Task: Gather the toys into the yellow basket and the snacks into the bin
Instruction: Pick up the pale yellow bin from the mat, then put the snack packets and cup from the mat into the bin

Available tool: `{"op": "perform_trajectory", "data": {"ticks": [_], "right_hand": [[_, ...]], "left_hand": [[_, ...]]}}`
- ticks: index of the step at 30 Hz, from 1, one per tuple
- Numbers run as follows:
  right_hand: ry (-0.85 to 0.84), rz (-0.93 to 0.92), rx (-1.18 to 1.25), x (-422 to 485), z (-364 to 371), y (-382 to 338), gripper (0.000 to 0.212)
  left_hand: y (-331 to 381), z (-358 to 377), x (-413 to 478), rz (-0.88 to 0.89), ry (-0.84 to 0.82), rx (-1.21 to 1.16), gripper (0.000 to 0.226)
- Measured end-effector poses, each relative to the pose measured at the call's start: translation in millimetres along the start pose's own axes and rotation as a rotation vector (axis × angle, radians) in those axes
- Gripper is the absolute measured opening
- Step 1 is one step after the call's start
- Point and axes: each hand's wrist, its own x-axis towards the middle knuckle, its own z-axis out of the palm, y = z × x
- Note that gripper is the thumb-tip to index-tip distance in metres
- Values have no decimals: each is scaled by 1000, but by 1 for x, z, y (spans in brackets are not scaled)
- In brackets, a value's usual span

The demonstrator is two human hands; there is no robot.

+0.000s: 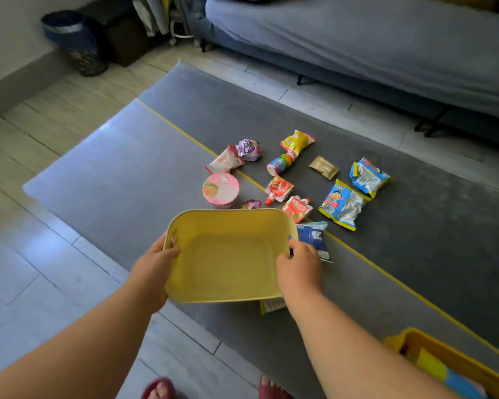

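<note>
Both hands' grip, left hand [156, 259] and right hand [298, 266], clasped the empty yellow basket [228, 254] while every snack packet [343, 204] lay ungathered on the mat [127, 174].

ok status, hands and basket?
Left hand and right hand grip yellow basket, one per side. Basket empty. Snack packets lie scattered on mat beyond.

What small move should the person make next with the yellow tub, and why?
Probably set the yellow tub down on the mat: both the left hand and right hand grip it, it is empty, and the packets lie loose beyond it.
</note>
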Motion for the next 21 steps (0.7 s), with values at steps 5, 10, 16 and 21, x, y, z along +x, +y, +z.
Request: {"op": "perform_trajectory", "data": {"ticks": [5,10,16,21], "right_hand": [[123,67,-5,5,13,-15,42],[258,100,3,-5,36,-35,42],[289,50,-30,-3,67,-63,42],[191,-151,-55,9,75,-76,38]], "left_hand": [[20,-8,37,-31,-121,130,36],[48,-28,69,20,-291,315,27],[63,-51,95,239,-268,888,21],[72,-36,105,372,-358,1439,46]]}}
